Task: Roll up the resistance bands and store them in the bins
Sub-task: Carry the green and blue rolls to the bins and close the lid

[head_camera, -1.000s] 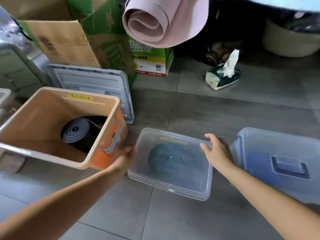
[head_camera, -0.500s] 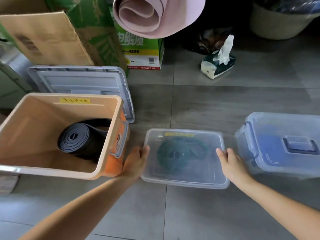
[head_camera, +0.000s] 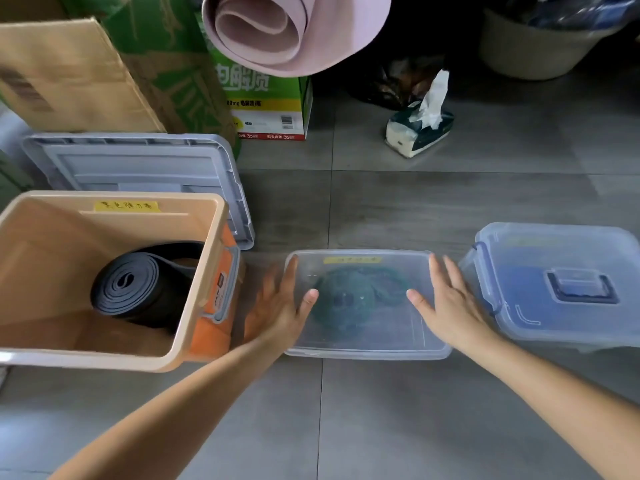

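Head view: frosted lid point(head_camera: 381, 341) veils what seems a green band point(head_camera: 346, 299).

Standing on grey floor tiles point(head_camera: 381, 410), left to right: open orange bin point(head_camera: 52, 244) with grey lid point(head_camera: 138, 168) flat behind it, clear lidded bin point(head_camera: 367, 337), blue-tinted lidded bin point(head_camera: 540, 251); farther back, green carton point(head_camera: 273, 98) and tissue pack point(head_camera: 412, 136).

Grey tiled floor point(head_camera: 450, 209) with cardboard boxes point(head_camera: 69, 74) behind.
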Tool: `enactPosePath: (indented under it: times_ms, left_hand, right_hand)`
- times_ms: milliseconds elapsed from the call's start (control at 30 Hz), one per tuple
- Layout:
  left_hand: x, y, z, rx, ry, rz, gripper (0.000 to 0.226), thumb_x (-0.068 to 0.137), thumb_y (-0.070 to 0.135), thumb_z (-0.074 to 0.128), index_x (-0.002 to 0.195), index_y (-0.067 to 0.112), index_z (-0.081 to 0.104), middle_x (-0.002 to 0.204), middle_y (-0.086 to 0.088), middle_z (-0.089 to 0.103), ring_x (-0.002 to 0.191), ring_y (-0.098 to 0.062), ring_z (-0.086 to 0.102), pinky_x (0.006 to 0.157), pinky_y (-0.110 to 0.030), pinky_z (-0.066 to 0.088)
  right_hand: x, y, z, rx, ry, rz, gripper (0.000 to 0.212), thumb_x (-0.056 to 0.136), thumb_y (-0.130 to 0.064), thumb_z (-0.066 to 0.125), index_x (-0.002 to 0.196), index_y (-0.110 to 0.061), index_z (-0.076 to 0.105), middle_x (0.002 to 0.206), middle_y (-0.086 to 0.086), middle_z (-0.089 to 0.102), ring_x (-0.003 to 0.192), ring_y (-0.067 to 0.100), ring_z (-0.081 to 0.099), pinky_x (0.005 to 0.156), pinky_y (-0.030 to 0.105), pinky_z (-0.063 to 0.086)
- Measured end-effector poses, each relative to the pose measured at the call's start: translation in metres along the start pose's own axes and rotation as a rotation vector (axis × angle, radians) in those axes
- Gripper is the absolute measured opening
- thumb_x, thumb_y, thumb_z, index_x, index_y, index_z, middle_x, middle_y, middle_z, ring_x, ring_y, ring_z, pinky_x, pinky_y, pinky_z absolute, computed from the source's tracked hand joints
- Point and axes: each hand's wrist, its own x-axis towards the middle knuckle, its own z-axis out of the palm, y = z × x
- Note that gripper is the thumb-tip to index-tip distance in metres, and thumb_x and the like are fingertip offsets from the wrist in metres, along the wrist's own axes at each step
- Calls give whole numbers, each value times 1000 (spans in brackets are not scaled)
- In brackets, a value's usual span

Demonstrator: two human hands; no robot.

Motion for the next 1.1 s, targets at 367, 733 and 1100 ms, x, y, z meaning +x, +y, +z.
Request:
enactPosePath:
  times_ms: [367,733,1100]
  left_hand:
    - [4,-1,14,203,30,97,77,89,65,14,148,25,-16,158,4,-16,144,-21,12,113,-35,21]
    - [5,26,-21,27,-195,-20,74,94,55,31,150,21,-3,158,5,-14,141,-26,20,112,-39,28]
    - [-3,-38,-170,-3,169,192,55,91,38,49,139,16,36,142,-3,40,129,-24,35,106,-35,32]
  right_hand:
    - [3,4,8,-363,8,-152,105,66,-71,-30,147,-6,-15,155,12,-21,146,21,-2,117,33,-2]
    - [18,-15,-24,-470,-246,-75,90,85,-71,4,145,-10,-21,151,7,-32,146,21,-2,118,36,7]
    - [15,-187,-95,-408,-275,-286,69,93,-54,40,148,-24,11,157,3,8,135,30,33,101,45,40]
